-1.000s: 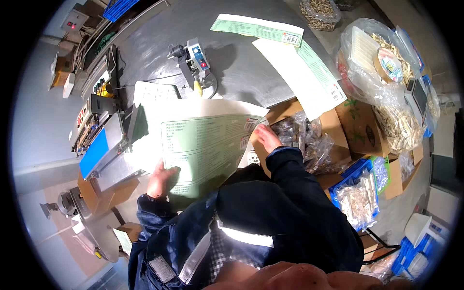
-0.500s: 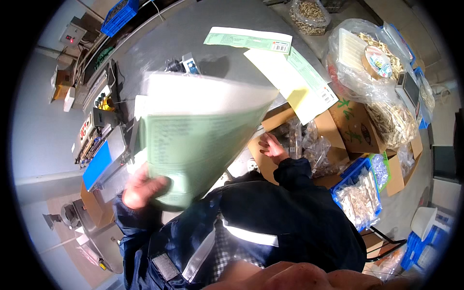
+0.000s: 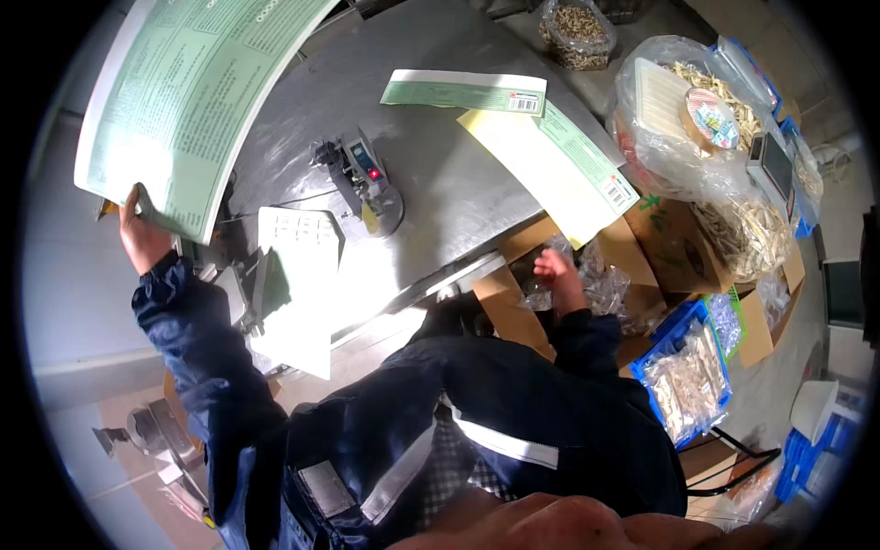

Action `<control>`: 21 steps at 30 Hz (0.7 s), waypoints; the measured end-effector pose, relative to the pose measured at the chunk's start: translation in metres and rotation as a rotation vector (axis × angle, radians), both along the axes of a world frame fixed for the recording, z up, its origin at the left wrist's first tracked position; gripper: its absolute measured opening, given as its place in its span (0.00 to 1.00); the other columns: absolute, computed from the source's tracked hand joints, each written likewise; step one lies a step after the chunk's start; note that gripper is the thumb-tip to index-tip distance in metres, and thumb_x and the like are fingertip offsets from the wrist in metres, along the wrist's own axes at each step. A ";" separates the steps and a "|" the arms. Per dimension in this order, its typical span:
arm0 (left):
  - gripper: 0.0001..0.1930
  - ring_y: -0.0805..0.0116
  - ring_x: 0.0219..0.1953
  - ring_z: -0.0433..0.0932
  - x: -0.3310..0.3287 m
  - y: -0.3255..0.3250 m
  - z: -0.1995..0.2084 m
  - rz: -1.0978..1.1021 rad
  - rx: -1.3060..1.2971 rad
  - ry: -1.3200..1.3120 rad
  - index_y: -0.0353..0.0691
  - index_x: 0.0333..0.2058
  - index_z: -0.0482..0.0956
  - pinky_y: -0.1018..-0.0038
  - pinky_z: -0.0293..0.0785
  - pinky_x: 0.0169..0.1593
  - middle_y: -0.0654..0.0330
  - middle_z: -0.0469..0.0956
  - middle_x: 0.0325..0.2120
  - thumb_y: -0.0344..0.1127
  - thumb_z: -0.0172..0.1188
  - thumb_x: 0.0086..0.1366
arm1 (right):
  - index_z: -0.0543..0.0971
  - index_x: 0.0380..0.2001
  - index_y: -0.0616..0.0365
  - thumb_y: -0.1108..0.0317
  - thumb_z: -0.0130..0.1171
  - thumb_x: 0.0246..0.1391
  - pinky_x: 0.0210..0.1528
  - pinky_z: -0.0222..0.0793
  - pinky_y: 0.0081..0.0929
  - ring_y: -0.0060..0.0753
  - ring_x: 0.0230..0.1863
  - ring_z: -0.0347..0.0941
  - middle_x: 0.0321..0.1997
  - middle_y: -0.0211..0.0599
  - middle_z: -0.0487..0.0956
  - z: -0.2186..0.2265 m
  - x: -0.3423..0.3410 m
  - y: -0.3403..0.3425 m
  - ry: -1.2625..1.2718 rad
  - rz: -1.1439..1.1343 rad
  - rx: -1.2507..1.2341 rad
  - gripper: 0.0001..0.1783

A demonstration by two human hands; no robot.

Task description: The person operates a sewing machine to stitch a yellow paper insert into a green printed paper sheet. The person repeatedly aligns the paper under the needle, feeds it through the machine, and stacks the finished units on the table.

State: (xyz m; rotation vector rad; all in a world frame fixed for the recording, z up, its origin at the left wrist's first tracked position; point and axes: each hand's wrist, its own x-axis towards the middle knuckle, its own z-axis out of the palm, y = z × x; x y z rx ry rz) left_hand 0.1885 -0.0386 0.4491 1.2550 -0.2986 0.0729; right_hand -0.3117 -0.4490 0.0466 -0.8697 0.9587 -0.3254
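Observation:
My left hand (image 3: 145, 240) is raised at the upper left, its thumb and fingers closed on the lower edge of a large green printed sheet (image 3: 197, 101). The sheet has a white border and runs out of the picture at the top. Over an open cardboard box (image 3: 502, 301) hovers my right hand (image 3: 559, 277), fingers loosely bent and apart, with nothing visible in it. Beneath it, clear plastic packets (image 3: 607, 291) lie in the box. A white sheet with printed blocks (image 3: 298, 275) lies at the left, partly overexposed.
On the metal table (image 3: 440, 174) stands a small device with a red light (image 3: 365, 174). Green label strips (image 3: 467, 90) and a yellow-green sheet (image 3: 541, 174) lie farther right. Bags of dried goods (image 3: 747, 234), a tape roll (image 3: 710, 119) and a blue basket (image 3: 683, 371) crowd the right.
My left hand has swung up and to the left with the green sheet, uncovering the small device and the white sheet. My right hand has shifted right, farther over the box.

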 end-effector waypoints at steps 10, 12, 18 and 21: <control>0.12 0.54 0.43 0.81 0.211 0.036 -0.196 0.363 1.111 -0.497 0.28 0.46 0.80 0.67 0.75 0.49 0.42 0.82 0.37 0.29 0.55 0.69 | 0.75 0.47 0.62 0.52 0.61 0.58 0.38 0.72 0.27 0.28 0.40 0.76 0.41 0.35 0.78 0.047 0.202 -0.198 0.170 0.032 -0.525 0.24; 0.12 0.53 0.42 0.82 0.240 0.069 -0.239 0.340 1.143 -0.483 0.28 0.45 0.80 0.67 0.75 0.48 0.41 0.82 0.37 0.30 0.55 0.69 | 0.73 0.49 0.63 0.48 0.60 0.57 0.43 0.73 0.34 0.37 0.45 0.76 0.43 0.38 0.78 0.032 0.257 -0.224 0.341 0.081 -0.586 0.29; 0.15 0.53 0.38 0.82 0.245 0.072 -0.370 0.171 1.325 -0.410 0.27 0.42 0.79 0.66 0.76 0.45 0.41 0.81 0.33 0.37 0.54 0.68 | 0.73 0.45 0.66 0.54 0.67 0.51 0.19 0.66 0.30 0.30 0.16 0.69 0.29 0.39 0.76 -0.083 0.315 -0.286 0.627 -0.023 -0.741 0.28; 0.16 0.60 0.24 0.73 0.223 0.040 -0.426 -0.075 1.305 -0.391 0.34 0.27 0.71 0.60 0.64 0.29 0.41 0.70 0.24 0.42 0.50 0.67 | 0.72 0.48 0.68 0.57 0.71 0.47 0.18 0.65 0.29 0.30 0.14 0.69 0.29 0.43 0.77 -0.103 0.293 -0.332 0.497 0.003 -0.761 0.32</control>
